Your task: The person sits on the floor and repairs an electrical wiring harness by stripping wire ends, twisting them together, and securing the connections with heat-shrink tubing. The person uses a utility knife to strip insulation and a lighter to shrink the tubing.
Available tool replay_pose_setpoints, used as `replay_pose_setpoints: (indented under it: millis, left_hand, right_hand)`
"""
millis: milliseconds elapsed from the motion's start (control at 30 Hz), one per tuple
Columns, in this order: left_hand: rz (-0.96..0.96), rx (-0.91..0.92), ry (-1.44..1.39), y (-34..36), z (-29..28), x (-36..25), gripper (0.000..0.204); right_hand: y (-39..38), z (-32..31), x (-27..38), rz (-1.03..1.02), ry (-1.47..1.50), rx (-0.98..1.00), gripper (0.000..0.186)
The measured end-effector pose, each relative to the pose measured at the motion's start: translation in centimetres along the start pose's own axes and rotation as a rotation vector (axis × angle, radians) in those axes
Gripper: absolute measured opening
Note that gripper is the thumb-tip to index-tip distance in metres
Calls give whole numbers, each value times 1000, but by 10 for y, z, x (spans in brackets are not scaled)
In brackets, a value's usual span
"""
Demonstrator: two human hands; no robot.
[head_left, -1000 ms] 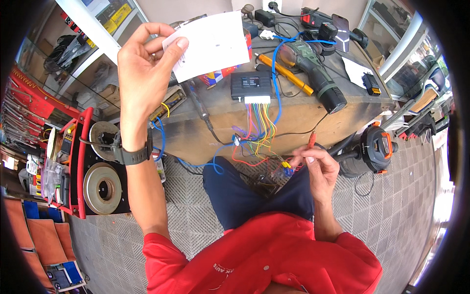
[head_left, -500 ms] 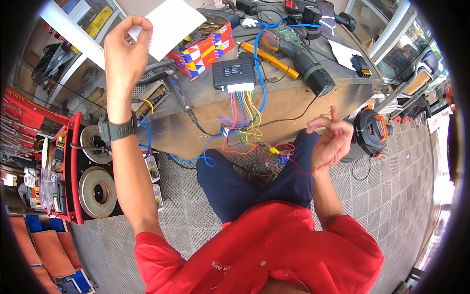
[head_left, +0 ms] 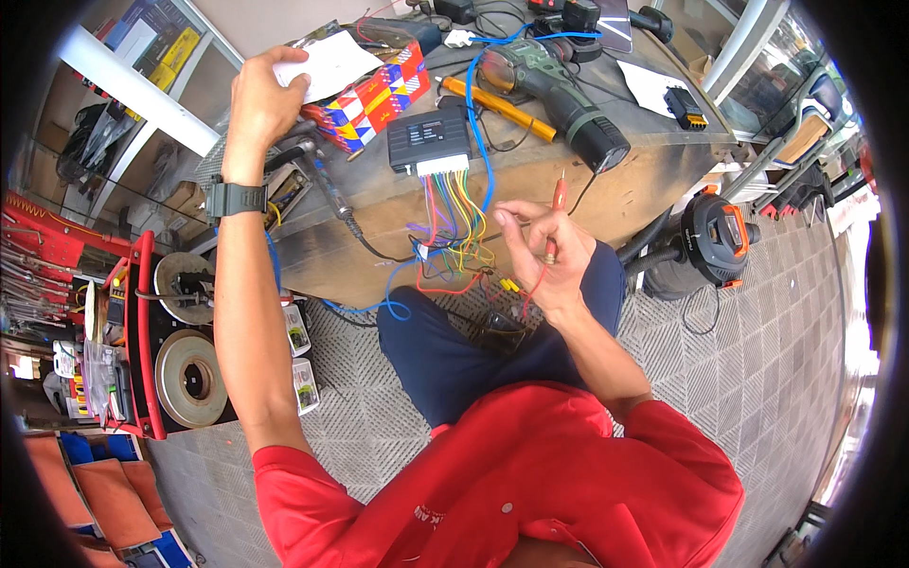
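Between the thumb and fingers of my left hand (head_left: pixel 262 106) is the edge of a white sheet of paper (head_left: pixel 333 64), which lies over the open top of a patterned cardboard box (head_left: pixel 386 98). My right hand (head_left: pixel 554 260) is closed around a red test probe (head_left: pixel 561 193), its metal tip pointing up and a red lead trailing down from it. To the left of that hand, a bundle of coloured wires (head_left: pixel 456 204) hangs over the bench's front edge. The wires come from the white connector of a black control module (head_left: pixel 428 138) on the bench.
A green and black power tool (head_left: pixel 568 109) and an orange tube-like tool (head_left: pixel 497 108) lie right of the module. A soldering iron (head_left: pixel 327 180) rests to its left. A black and orange vacuum (head_left: pixel 705 248) stands on the floor at right; a red tool cart (head_left: pixel 144 331) is at left.
My left hand has brought the paper down to the box top. My right hand has moved left, closer to the wires, with the probe now pointing up.
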State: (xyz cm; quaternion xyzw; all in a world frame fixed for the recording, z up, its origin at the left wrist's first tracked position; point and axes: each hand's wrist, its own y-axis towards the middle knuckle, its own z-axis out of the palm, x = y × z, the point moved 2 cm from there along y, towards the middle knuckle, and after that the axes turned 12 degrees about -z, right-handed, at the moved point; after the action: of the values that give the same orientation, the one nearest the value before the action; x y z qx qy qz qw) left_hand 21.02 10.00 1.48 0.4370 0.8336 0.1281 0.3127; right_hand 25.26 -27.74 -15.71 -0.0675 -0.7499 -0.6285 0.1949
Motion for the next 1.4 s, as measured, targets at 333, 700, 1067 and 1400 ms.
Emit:
replay_pose_setpoints:
  millis: [333,700,1067,1400]
  left_hand:
    - [189,-404,-134,-70,-34,-49,35]
    - [-433,-236,-809,-274,16,-75,16]
    - [-582,13,-797,-325,67,-70,11]
    - [-546,281,-649,-322,104,-85,25]
  right_hand:
    - [-15,-5,-8,100,34,60,42]
    - [-15,3,-9,121,108,152,40]
    - [-8,-4,-14,74,85,62,41]
    - [-9,-4,-15,54,122,68,39]
